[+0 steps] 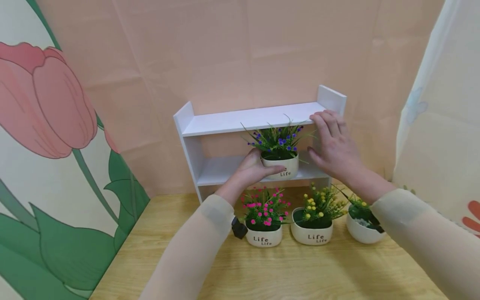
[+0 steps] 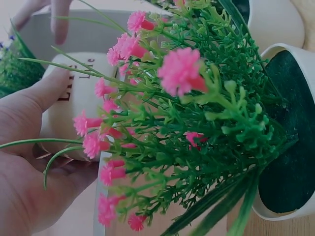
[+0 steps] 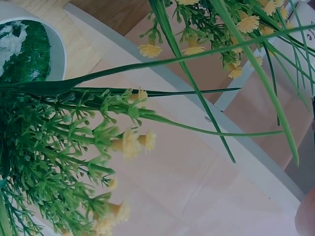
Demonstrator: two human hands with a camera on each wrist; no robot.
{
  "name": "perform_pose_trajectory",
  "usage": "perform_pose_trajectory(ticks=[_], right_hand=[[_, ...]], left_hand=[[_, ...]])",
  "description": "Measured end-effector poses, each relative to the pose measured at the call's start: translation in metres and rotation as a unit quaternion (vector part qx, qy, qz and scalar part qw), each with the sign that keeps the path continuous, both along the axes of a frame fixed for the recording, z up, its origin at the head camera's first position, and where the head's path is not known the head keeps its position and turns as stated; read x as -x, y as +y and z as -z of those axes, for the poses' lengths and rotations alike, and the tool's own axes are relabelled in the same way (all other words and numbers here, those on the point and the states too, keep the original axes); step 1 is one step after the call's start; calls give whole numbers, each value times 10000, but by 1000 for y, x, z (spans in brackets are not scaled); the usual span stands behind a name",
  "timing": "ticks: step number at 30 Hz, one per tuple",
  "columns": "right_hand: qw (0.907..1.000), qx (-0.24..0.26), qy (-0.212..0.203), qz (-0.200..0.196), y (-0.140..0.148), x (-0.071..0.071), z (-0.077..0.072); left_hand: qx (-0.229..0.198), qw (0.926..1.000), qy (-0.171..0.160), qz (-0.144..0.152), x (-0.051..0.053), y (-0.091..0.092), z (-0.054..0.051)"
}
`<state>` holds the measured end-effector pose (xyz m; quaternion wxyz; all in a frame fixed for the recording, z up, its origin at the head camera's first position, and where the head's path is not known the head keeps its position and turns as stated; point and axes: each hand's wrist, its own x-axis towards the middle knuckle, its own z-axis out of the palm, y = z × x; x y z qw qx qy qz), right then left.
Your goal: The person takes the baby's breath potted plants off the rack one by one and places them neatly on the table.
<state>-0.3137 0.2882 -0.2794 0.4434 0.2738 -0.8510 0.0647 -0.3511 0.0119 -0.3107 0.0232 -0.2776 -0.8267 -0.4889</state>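
Note:
A white oval flowerpot [image 1: 291,166] lettered "Life" holds artificial grass with small blue-purple flowers [image 1: 282,141]. My left hand [image 1: 252,167] grips it from the left, thumb across its front, at the lower level of a white two-tier shelf [image 1: 247,120]. In the left wrist view, the left hand [image 2: 29,162] shows around the same pot [image 2: 78,108]. My right hand [image 1: 335,143] is at the shelf's right end, fingertips by the upper board's front edge and thumb apart below. Only a blurred bit of the right hand [image 3: 306,214] shows in the right wrist view.
On the wooden table [image 1: 262,275], a pink-flowered pot [image 1: 263,237] and a yellow-flowered pot [image 1: 312,234] stand before the shelf. A rounder white pot [image 1: 361,227] sits under my right forearm. Pink flowers fill much of the left wrist view.

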Motion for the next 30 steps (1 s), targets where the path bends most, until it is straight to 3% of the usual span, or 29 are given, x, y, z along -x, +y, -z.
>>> perform_pose_trajectory(ticks=[14,22,30], right_hand=[[9999,88,82,-116,3,1,1],[9998,124,35,-129,2,1,0],[9999,142,-19,-74,4,0,-2]], left_hand=[[207,9996,24,-190,-14,-7,1],[303,9991,-170,-264,-26,-15,0],[857,9958,52,-327,-38,-25,-3]])
